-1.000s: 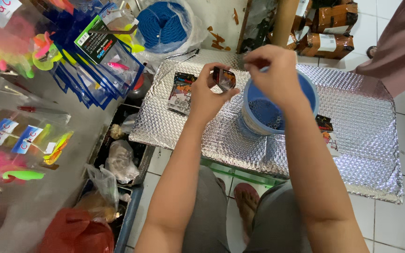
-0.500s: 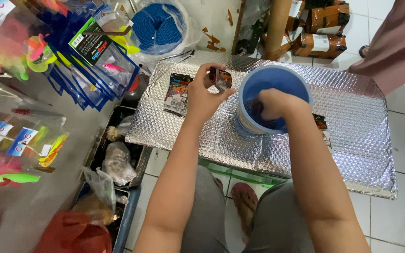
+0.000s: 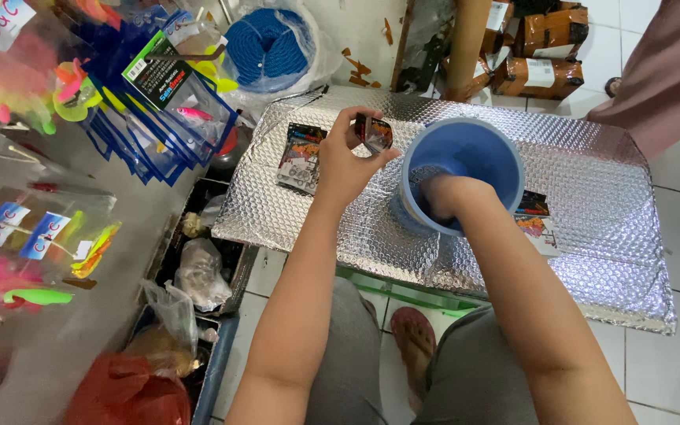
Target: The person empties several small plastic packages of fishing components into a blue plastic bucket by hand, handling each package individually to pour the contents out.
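Pinching a small dark packet at upper centre of the frame, the left hand holds it above the silver-covered table. The right hand reaches deep into the blue bucket just right of it; its grip cannot be told.

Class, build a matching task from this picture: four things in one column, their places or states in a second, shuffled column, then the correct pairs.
Things:
1. left hand
2. right hand
3. blue rope coil
4. printed packets

Places or states:
A. lying flat on the silver mat
B. reaching into the blue bucket
C. wrapped in clear plastic beyond the mat
D. holding a small dark packet open

Pairs: 1-D, 2-B, 3-C, 4-A
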